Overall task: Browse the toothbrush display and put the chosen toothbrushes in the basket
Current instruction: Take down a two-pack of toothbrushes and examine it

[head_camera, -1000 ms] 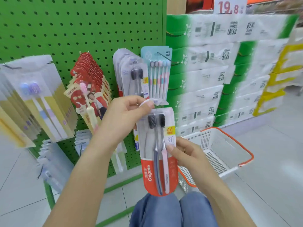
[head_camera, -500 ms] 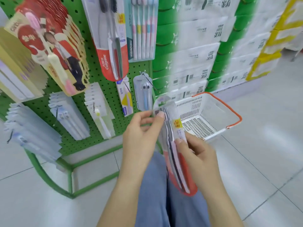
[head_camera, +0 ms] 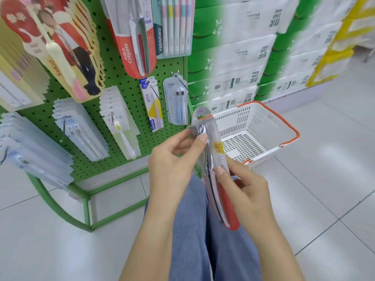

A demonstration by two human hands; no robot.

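- Left hand (head_camera: 172, 159): grip pinches the upper edge of the toothbrush pack (head_camera: 215, 171).
- Right hand (head_camera: 245, 191): grip holds the pack's middle, thumb on its face.
- Basket (head_camera: 284, 122): on the floor just beyond the pack, top open.
- Pegboard display (head_camera: 125, 82): left of both hands.

Bright even light, blurred, warped edges

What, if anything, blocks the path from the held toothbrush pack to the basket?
Nothing visible. Both hands, left hand and right hand, hold the toothbrush pack just in front of the open-topped basket.
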